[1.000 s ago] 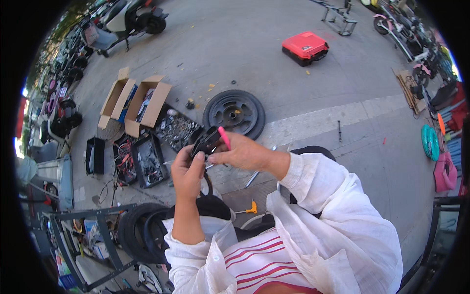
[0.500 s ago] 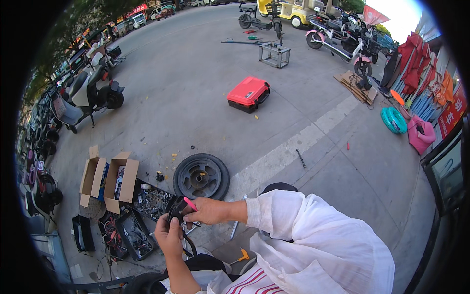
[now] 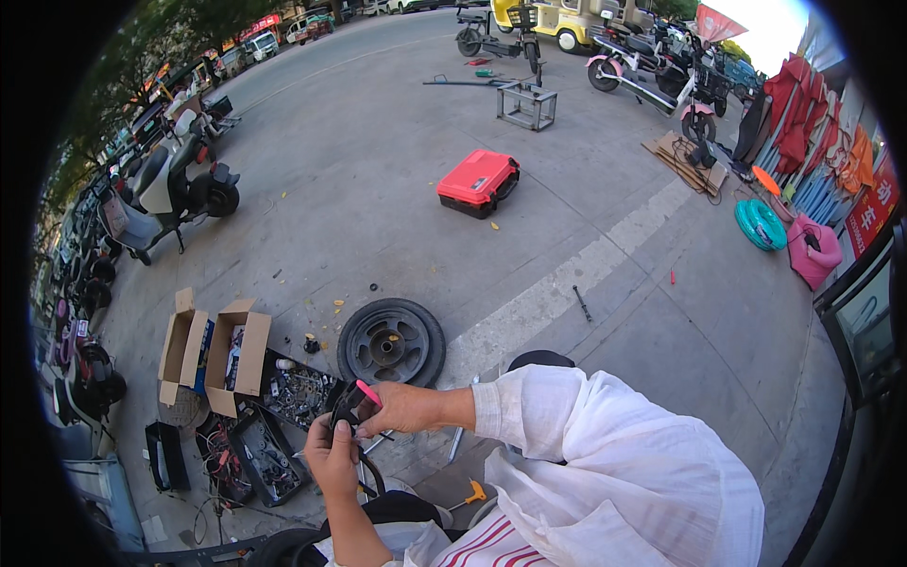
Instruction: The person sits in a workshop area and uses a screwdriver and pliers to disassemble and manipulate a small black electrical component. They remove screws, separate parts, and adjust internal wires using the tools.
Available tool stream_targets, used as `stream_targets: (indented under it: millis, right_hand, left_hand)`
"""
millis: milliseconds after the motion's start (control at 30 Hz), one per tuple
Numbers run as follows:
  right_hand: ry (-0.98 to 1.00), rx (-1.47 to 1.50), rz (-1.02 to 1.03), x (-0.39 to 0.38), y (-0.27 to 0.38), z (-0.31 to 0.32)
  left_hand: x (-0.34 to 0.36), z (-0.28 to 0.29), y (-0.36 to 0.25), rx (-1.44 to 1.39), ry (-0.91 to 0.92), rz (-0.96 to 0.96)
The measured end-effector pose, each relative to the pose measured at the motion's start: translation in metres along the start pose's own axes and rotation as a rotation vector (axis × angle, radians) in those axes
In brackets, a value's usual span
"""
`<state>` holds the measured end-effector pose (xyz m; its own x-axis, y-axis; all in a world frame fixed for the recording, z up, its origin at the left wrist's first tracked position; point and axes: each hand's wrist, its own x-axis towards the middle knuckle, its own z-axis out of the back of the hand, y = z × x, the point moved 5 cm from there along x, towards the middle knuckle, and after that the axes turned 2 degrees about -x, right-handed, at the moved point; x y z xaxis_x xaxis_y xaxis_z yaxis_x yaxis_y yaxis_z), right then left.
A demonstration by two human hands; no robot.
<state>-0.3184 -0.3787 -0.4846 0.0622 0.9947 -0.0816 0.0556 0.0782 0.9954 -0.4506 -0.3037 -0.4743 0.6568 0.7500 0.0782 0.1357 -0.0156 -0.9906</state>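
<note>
Both of my hands are together in front of my lap, at a small black part (image 3: 346, 410) whose exact kind I cannot make out. My left hand (image 3: 331, 455) has its thumb and fingers closed on this part from below. My right hand (image 3: 402, 409) is closed around a tool with a bright pink handle (image 3: 367, 392), held against the black part; its working end is hidden. A black cable or hose curves down below the hands. Just beyond them, a wheel with a black tyre (image 3: 436, 354) lies flat on the ground.
To the left are open cardboard boxes (image 3: 250, 354), a black tray of small metal parts (image 3: 267, 455) and a narrow black bin (image 3: 166, 456). A yellow-handled tool (image 3: 476, 490) lies near my knees. Farther off sit a red case (image 3: 479, 177), a metal frame (image 3: 527, 106) and parked scooters (image 3: 161, 194).
The view has shifted very slightly. My hands stay together on the black part, with the pink-handled tool tilted a little differently.
</note>
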Motion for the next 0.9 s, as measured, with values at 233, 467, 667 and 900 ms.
stream_targets:
  millis: [233,467,667,900]
  right_hand:
    - [0.056,0.08,-0.08,-0.003,0.008,-0.003]
    - [0.049,0.187,-0.089,-0.003,0.009,-0.011]
    - [0.021,0.039,-0.026,0.002,-0.006,-0.008]
    - [0.058,0.14,-0.067,-0.006,-0.003,-0.014]
  left_hand:
    - [0.001,0.002,0.001,0.01,-0.029,0.022]
    - [0.0,0.005,0.001,0.018,-0.027,0.022]
    - [0.0,0.005,0.001,0.017,-0.06,0.031]
    - [0.003,0.019,0.006,-0.078,-0.259,0.026]
